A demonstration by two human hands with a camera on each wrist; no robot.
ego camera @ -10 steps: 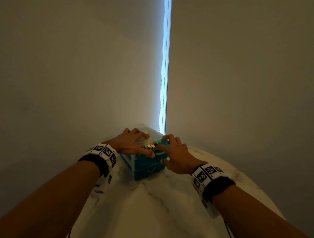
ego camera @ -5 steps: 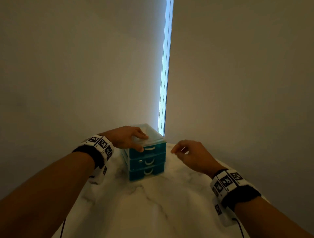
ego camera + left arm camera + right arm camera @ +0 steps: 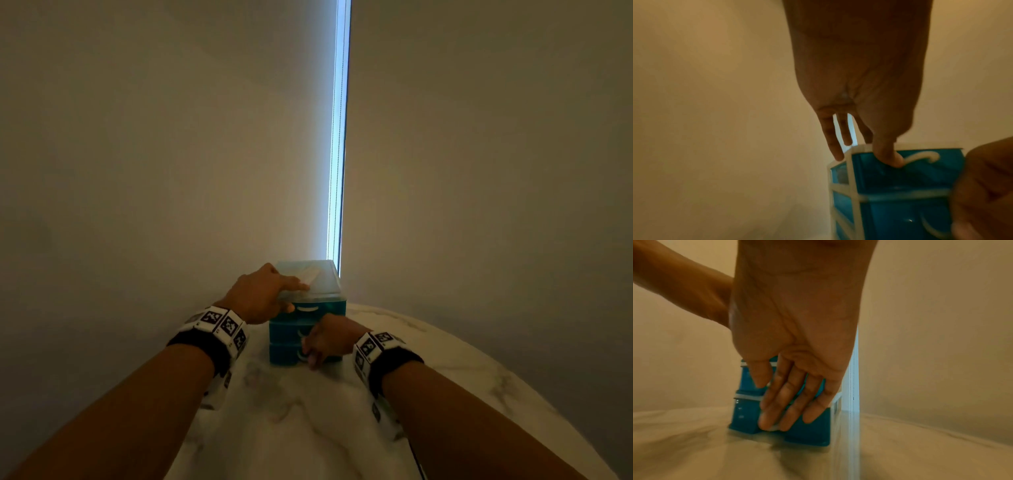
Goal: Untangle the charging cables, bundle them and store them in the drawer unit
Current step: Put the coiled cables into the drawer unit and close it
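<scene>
Teal drawer unit [image 3: 308,329] sits at 12 o'clock on the marble table [image 3: 308,428], three drawers stacked, fronts facing the person, all looking pushed in. Left hand [image 3: 260,294] comes in from 9 o'clock and rests on the unit's clear top: fingers straight and flat on the lid, thumb [image 3: 888,155] hooked down over the top front edge just beside the top drawer's white handle [image 3: 920,156]; it braces, grasping nothing. Right hand [image 3: 325,339] is at 3 o'clock of the front face and lower, fingers [image 3: 789,402] extended down across the middle and bottom drawer fronts, tips at the bottom drawer's handle. Cannot tell if a fingertip is hooked under that handle; wrist view reads as flat contact, not a clench. No cables visible anywhere, so presumably already stored inside; not verifiable. Key relation: drawers slide along the 12–6 axis, toward the person. Right hand is the nearer one to the lower drawers, so any push at 12 goes through it while the left holds the unit down.
</scene>
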